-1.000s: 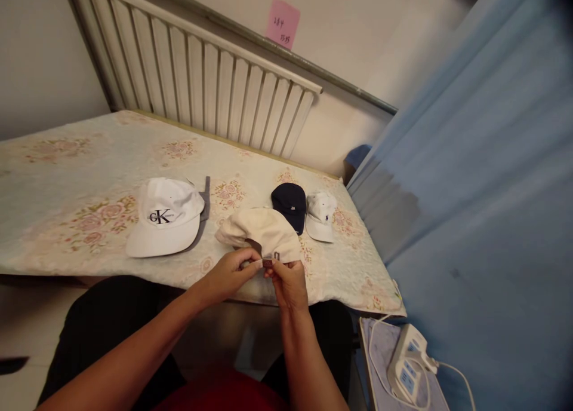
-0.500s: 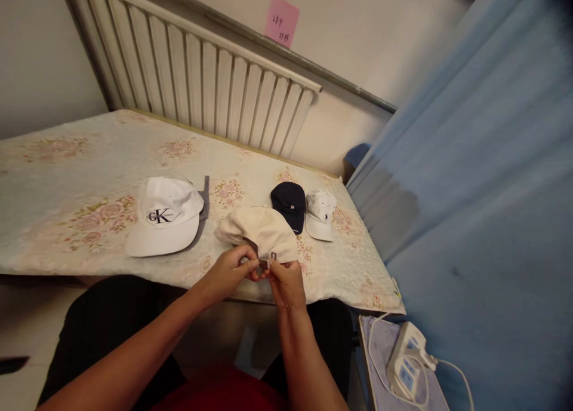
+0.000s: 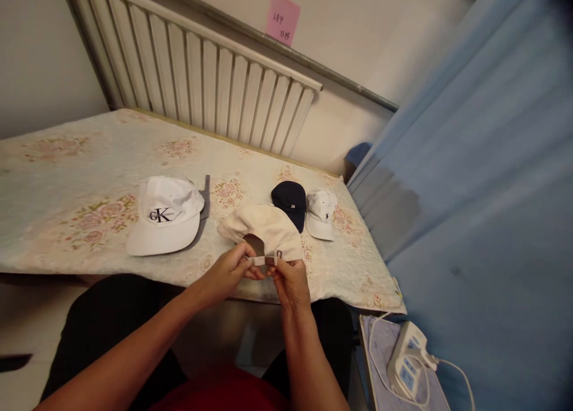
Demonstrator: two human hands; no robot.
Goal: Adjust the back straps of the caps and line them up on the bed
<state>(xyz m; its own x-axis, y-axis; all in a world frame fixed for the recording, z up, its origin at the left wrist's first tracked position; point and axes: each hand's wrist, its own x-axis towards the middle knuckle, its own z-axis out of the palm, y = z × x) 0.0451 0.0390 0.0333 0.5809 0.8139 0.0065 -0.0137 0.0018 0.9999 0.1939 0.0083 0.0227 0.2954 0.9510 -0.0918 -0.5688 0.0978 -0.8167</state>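
Beige cap (image 3: 259,220), one: in front of the dark cap (image 3: 289,201), rear strap (image 3: 258,260) foremost. Left hand (image 3: 226,272): fingers pinching the strap. Right hand (image 3: 293,281): fingers pinching it at the brown patch (image 3: 270,260). Risk, judged: loose pinch or uneven pull could let the strap slip.

At the near edge of the held cap (image 3: 262,223) are the left hand (image 3: 233,264) and right hand (image 3: 292,281). On the bed (image 3: 134,151), a lone cap (image 3: 172,217) lies left of it; a nearer cap (image 3: 289,201) and, farther right, an end cap (image 3: 321,214) lie behind it to the right. Behind it is the radiator (image 3: 210,85), right of it the curtain (image 3: 474,196), and to its right front a power strip (image 3: 406,362) on a side table (image 3: 387,333).
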